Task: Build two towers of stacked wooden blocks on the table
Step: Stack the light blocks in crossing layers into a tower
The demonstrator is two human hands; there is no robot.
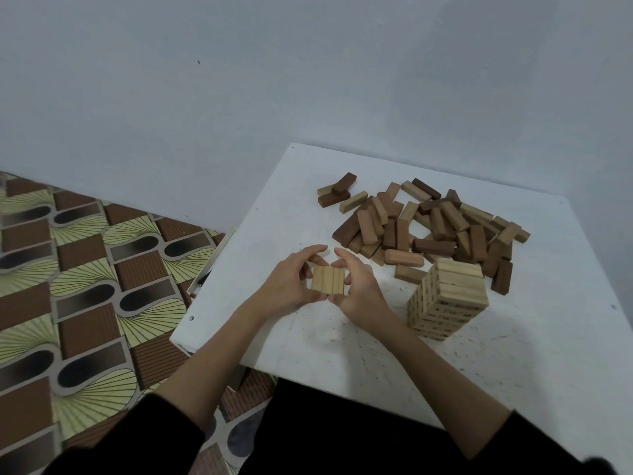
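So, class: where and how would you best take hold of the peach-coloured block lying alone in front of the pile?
Pinch the peach block across its two long sides, coming from above: it lies flat on the table, top face clear.

Printed marks on tower (pixel 445 299) too small to read; row of blocks (pixel 328 280) ends partly behind fingers.

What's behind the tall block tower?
Behind the tower lies a loose pile of light and dark wooden blocks on the white table. The tower covers the nearest ones, so how many sit right behind it cannot be seen.
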